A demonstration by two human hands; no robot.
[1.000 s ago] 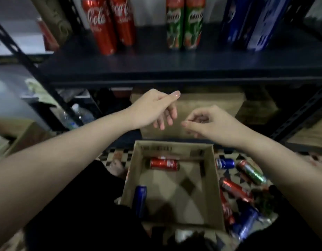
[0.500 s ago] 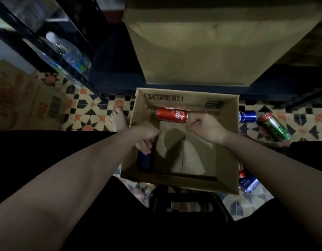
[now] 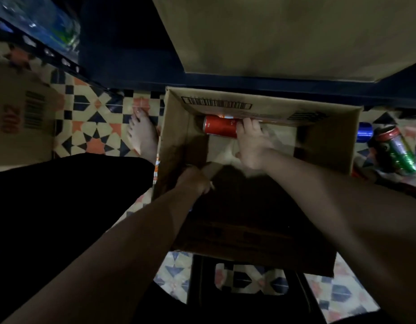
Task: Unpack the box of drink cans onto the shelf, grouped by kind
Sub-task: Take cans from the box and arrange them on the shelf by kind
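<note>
1. Right hand (image 3: 250,146) reaches deep into the open cardboard box (image 3: 328,146), its fingers (image 3: 248,126) curled over the near end of a red cola can (image 3: 220,126) and gripping it.
2. That red can lies on its side against the far wall of the box, just under a flap printed with a barcode.
3. Left hand (image 3: 194,181) is lower in the box's shaded left corner; its fingers curl downward, but shadow and blur hide what, if anything, they hold, so I cannot tell its state.
4. Both forearms stretch down from the bottom of the view into the box.
5. On the patterned tile floor (image 3: 92,127) to the right of the box, a green can (image 3: 398,150) lies tilted on its side, with a blue can (image 3: 363,135) just beside it, partly hidden by the box wall.
6. A bare foot (image 3: 142,134) rests on the tiles, just beside the box's left wall.
7. A large plain carton (image 3: 284,36) sits on the dark lower shelf (image 3: 132,66) directly beyond the box.
8. At far left stands another carton (image 3: 17,118) with a barcode and red print.
9. Plastic bottles (image 3: 50,26) show blurred at upper left.
</note>
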